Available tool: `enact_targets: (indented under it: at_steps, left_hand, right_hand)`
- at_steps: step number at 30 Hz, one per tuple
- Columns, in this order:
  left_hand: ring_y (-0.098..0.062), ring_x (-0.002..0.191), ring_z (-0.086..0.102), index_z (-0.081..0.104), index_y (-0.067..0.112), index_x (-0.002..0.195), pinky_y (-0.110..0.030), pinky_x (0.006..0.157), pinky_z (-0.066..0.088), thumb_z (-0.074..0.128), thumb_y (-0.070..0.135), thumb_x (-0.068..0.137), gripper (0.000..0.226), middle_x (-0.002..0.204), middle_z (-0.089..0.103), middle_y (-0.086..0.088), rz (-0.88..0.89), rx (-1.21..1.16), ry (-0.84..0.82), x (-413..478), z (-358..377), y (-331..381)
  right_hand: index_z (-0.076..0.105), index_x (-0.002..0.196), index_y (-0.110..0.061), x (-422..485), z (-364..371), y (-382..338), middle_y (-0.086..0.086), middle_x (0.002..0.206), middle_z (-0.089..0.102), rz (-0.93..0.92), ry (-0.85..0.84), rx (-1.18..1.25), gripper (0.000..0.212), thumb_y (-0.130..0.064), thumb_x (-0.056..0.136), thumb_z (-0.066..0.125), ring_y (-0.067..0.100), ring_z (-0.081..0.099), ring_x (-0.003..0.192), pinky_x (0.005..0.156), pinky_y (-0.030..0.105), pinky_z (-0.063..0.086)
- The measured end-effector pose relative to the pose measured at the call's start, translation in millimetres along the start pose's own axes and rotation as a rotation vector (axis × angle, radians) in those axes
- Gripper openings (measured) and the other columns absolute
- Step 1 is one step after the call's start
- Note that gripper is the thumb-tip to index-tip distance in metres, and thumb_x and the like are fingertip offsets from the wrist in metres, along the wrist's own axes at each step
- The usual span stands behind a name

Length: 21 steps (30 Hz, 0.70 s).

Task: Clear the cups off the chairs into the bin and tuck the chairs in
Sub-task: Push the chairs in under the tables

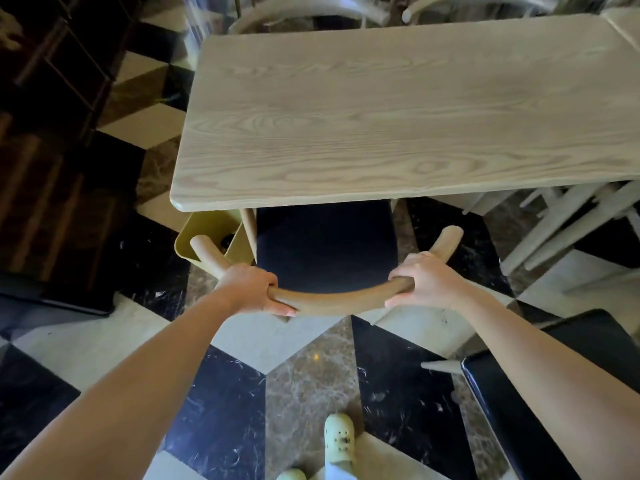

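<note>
A wooden chair with a curved backrest (pixel 329 301) and a dark seat (pixel 325 244) stands at the near edge of the light wooden table (pixel 398 109). The front of the seat lies under the tabletop. My left hand (pixel 251 289) grips the left part of the backrest. My right hand (pixel 424 280) grips the right part. No cup shows on the seat. A yellow bin (pixel 199 233) sits on the floor under the table's near left corner, just left of the chair.
A second chair with a dark seat (pixel 540 393) stands at the lower right. Pale chairs (pixel 561 223) crowd the right side and the far side of the table. Dark wooden furniture (pixel 45 133) fills the left. The floor is checkered tile.
</note>
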State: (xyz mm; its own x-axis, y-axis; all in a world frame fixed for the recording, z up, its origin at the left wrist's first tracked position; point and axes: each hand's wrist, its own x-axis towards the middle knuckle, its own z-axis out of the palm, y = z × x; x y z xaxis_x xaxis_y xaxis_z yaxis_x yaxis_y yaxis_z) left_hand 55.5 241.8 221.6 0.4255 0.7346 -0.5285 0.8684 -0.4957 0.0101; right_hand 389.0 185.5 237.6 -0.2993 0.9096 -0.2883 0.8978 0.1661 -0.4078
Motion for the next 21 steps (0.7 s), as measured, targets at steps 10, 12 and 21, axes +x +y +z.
enact_targets:
  at_steps: [10, 12, 21]
  left_hand:
    - [-0.013, 0.078, 0.061, 0.061, 0.030, 0.092, -0.030, 0.067, 0.049, 0.043, 0.090, 0.062, 0.070, 0.081, 0.067, 0.008, 0.019, 0.020, -0.018, 23, -9, -3]
    - [-0.014, 0.078, 0.061, 0.060, 0.030, 0.092, -0.031, 0.068, 0.050, 0.044, 0.089, 0.062, 0.069, 0.080, 0.066, 0.008, 0.021, 0.029, -0.037, 23, -10, -3]
    - [-0.013, 0.077, 0.061, 0.057, 0.028, 0.091, -0.030, 0.069, 0.049, 0.045, 0.088, 0.061, 0.068, 0.082, 0.066, 0.007, 0.011, 0.018, -0.103, 26, -11, -1]
  right_hand:
    - [0.071, 0.098, -0.022, 20, -7, 17, -0.023, 0.081, 0.051, -0.039, 0.004, 0.017, 0.038, -0.049, 0.073, 0.074, 0.005, 0.047, 0.094, 0.097, 0.020, 0.023]
    - [0.071, 0.097, -0.023, 20, -6, 18, -0.022, 0.084, 0.056, -0.049, 0.001, 0.024, 0.037, -0.050, 0.072, 0.075, 0.006, 0.049, 0.096, 0.099, 0.023, 0.025]
    - [0.065, 0.099, -0.026, 22, 3, 29, -0.016, 0.096, 0.063, -0.099, -0.004, -0.060, 0.052, -0.068, 0.069, 0.062, 0.009, 0.051, 0.097, 0.093, 0.026, 0.027]
